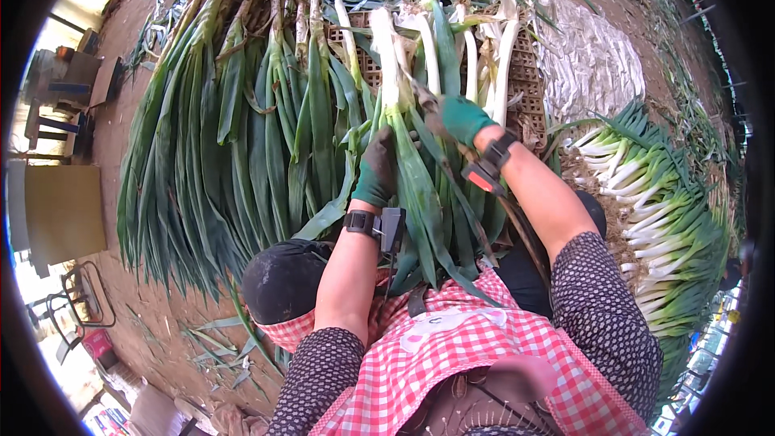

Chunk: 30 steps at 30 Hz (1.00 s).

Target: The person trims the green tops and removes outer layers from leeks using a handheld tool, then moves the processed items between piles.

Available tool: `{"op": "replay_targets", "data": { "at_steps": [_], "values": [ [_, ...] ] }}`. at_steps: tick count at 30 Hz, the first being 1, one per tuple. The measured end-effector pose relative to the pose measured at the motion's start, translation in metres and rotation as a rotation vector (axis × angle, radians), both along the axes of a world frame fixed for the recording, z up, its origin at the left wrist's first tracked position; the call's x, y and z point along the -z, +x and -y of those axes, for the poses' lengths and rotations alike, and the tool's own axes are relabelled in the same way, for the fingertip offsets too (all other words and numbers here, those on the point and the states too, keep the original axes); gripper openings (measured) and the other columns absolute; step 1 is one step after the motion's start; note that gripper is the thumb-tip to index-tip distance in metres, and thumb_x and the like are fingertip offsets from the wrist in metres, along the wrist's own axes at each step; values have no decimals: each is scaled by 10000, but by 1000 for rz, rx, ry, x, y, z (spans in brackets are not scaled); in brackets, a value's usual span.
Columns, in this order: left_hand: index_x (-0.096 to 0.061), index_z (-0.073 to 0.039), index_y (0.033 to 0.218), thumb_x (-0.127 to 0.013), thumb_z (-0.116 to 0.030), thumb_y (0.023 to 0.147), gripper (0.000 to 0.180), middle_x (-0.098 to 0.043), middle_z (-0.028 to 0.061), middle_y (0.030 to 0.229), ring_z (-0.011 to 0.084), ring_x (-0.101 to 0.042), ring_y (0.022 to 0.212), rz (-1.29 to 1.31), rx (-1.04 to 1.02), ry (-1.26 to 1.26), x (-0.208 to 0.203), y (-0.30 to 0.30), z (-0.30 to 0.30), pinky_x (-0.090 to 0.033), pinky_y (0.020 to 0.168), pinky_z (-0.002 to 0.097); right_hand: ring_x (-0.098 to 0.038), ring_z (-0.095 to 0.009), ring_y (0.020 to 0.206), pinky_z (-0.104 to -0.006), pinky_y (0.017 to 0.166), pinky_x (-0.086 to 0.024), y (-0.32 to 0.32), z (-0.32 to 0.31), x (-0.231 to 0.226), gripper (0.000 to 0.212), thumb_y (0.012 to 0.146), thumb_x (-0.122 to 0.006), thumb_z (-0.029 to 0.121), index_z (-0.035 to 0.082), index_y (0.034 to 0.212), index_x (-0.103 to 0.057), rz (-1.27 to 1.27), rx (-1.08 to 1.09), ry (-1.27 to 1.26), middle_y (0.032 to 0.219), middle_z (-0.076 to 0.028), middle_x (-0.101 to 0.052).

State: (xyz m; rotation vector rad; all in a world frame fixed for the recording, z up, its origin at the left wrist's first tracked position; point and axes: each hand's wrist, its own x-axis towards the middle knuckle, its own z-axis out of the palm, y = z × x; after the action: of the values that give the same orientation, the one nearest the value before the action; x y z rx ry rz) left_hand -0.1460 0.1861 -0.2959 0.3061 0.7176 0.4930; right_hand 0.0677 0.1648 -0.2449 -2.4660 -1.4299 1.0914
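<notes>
Both my hands wear green gloves with dirty brown fingers. My left hand (377,168) is closed round a large green onion (389,73) where its white stem turns green. The stem points away from me and its leaves hang toward my lap. Close to that stem, on its right side, my right hand (463,119) is closed, its fingertips slightly blurred. What those fingers pinch, if anything, I cannot make out. More white-stemmed green onions (504,52) lie just beyond my right hand, on a brown plastic crate (526,85).
A thick row of untrimmed green onions (202,129) lies to the left. At the right, cleaned green onions (638,202) are piled with white ends toward me. Behind them is a crumpled white sheet (585,48). My knee (282,281) rises beside my left forearm.
</notes>
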Motion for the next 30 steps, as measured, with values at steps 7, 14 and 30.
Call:
{"op": "replay_targets", "data": {
  "at_steps": [7,14,30],
  "values": [
    [-603,-152,1353,-567,-442,1058,416,-654,18,912,146,-631,670,251,-16,-10,18,-2,-10,-549,568,258,-707,-446,897,-500,815,-553,-28,74,-30,388,920,-607,330,12,1124,-693,29,40,217,921,-304,-701],
    [-582,-162,1412,-582,-516,1036,516,-646,12,921,132,-640,737,538,141,2,-24,9,28,-561,640,272,-692,-490,1042,-525,913,-559,-9,62,-7,547,911,-589,450,-43,1110,-716,107,164,107,1032,-361,-691],
    [-638,-44,1275,-704,-337,875,500,-672,241,1231,410,-653,1150,-1581,184,1176,17,-73,-104,-536,956,494,-702,-486,952,-530,866,-556,-65,69,-50,457,920,-607,413,-19,1046,-690,5,73,195,953,-323,-711]
  ]
}}
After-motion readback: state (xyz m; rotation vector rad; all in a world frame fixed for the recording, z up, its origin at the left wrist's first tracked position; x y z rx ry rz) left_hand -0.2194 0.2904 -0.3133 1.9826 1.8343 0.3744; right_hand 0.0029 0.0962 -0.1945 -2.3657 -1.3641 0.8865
